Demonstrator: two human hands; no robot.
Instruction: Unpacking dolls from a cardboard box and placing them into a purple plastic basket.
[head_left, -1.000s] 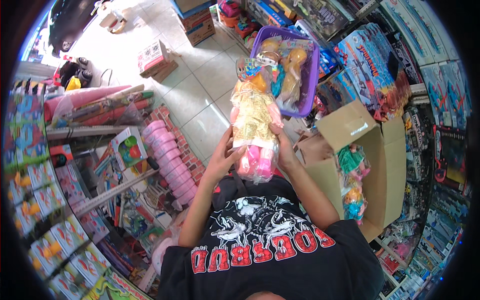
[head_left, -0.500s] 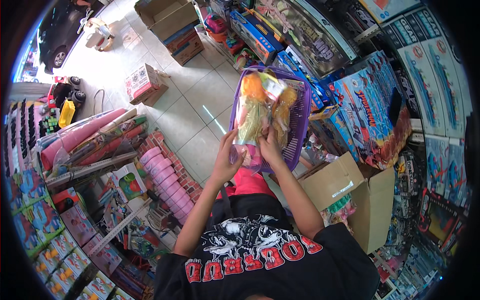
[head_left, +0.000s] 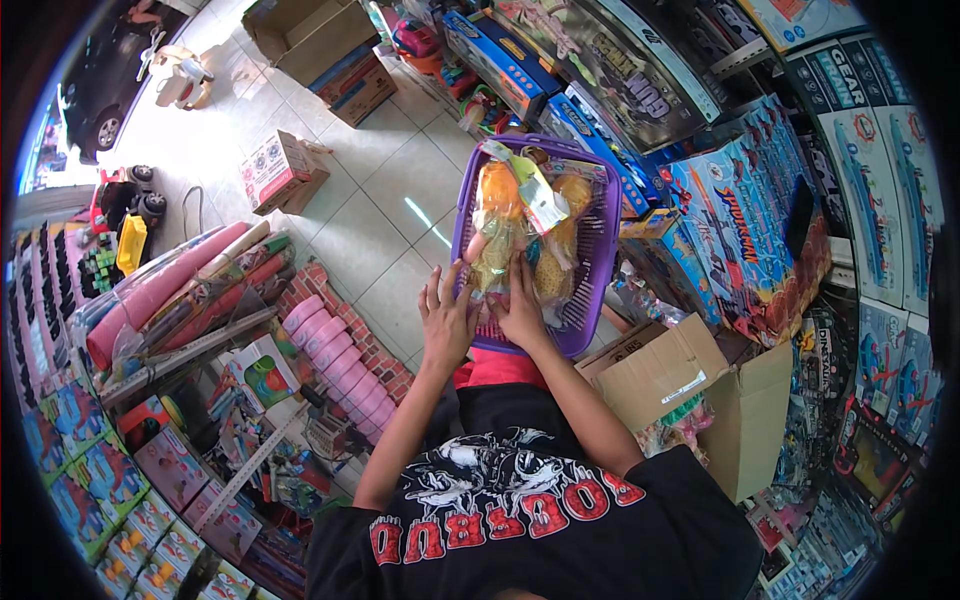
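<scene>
A purple plastic basket (head_left: pixel 600 270) with slotted walls is in front of me. In it lies a clear plastic-wrapped toy (head_left: pixel 497 205), orange at its far end and yellowish below, perhaps a doll. A second wrapped orange and yellow toy (head_left: pixel 556 270) lies to its right, and a white and yellow card tag (head_left: pixel 545 205) shows between them. My left hand (head_left: pixel 447 318) is open at the basket's near left rim, fingers spread beside the wrapping. My right hand (head_left: pixel 520 315) rests on the near end of the wrapped toys, its fingers stretched forward.
An opened cardboard box (head_left: pixel 660 370) with wrapped goods stands to my right. Boxed toys (head_left: pixel 745 220) line the right side. Stacked pink tubs (head_left: pixel 335 355) and rolled pink sheets (head_left: pixel 165 275) are on the left. Further off, a small carton (head_left: pixel 283 172) sits on the tiled floor.
The wrapped toy has gone down flatter into the basket. My left hand has moved a little left and its fingers have spread; my right hand has loosened and come nearer to me.
</scene>
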